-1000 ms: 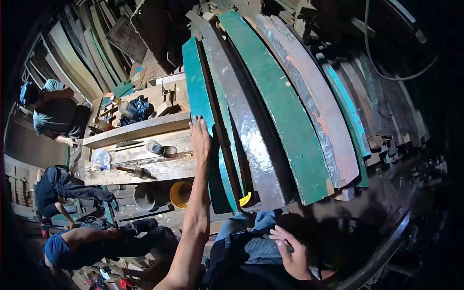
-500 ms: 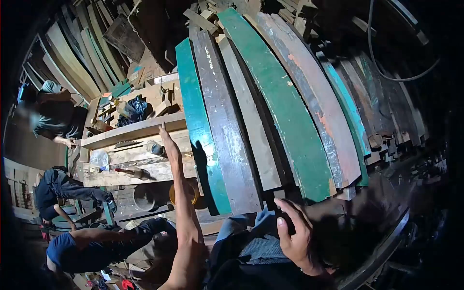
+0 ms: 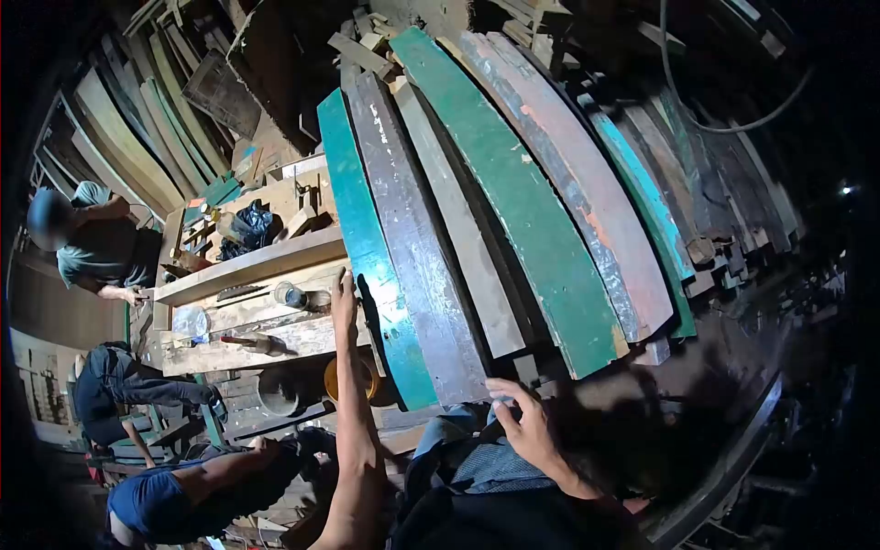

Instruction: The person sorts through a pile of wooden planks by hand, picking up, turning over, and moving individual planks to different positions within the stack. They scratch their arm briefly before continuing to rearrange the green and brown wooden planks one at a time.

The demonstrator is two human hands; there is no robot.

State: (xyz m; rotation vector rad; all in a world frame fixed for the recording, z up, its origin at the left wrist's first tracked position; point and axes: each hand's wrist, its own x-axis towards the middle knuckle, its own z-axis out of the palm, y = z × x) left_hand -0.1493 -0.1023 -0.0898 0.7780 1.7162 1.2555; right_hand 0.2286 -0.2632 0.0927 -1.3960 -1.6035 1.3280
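Several long curved planks lean in a stack ahead of me. My left hand [image 3: 344, 295] reaches up with straight fingers, open, against the left edge of the teal plank [image 3: 367, 238], the outermost one. Beside it lie a dark brown plank [image 3: 412, 247], a pale one [image 3: 458, 247] and a wide green one [image 3: 513, 211]. My right hand [image 3: 524, 423] hovers with bent, spread fingers just below the lower end of the dark brown plank, over my jeans [image 3: 458, 440]. It holds nothing.
A wooden workbench [image 3: 266, 257] with tools, a black bag [image 3: 252, 225] and a bottle stands to the left, a yellow bucket [image 3: 332, 378] under it. Three other people [image 3: 96, 252] [image 3: 119, 380] [image 3: 174, 495] work at the left. More planks fill the back; a cable [image 3: 724, 124] hangs top right.
The teal and brown planks, held on edge a second ago, have dropped flat against the stack. My left hand came off the teal plank and lowered; my right hand rose toward the plank ends.
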